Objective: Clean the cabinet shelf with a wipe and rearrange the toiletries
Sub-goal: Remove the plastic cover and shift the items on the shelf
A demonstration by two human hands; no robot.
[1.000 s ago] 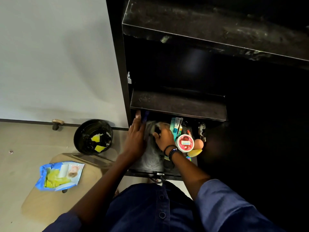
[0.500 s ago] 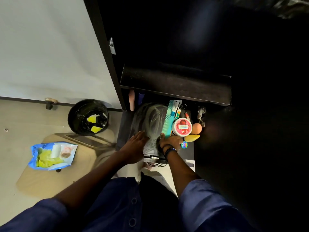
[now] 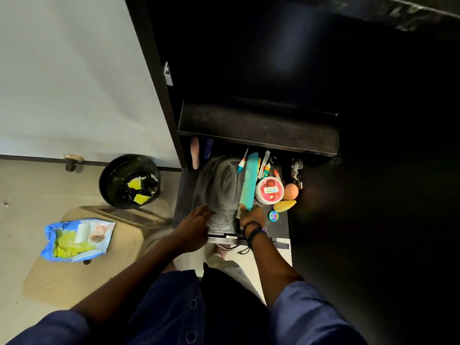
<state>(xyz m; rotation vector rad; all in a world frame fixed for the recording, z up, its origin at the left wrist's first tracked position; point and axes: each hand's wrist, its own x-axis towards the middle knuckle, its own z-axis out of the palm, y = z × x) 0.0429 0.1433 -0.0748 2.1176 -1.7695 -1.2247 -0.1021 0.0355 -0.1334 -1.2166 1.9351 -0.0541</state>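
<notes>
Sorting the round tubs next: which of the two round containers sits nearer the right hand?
The small blue-green tin, just beside the right hand; the bigger red-and-white jar stands further back, next to the teal comb.

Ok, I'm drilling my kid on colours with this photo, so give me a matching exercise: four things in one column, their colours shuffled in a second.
Things:
1. comb
2. bin
3. packet
4. egg-shaped sponge

Colours:
A. black
B. orange
C. teal
D. blue with yellow

Pairs: 1-C; 2-A; 3-D; 4-B
</notes>
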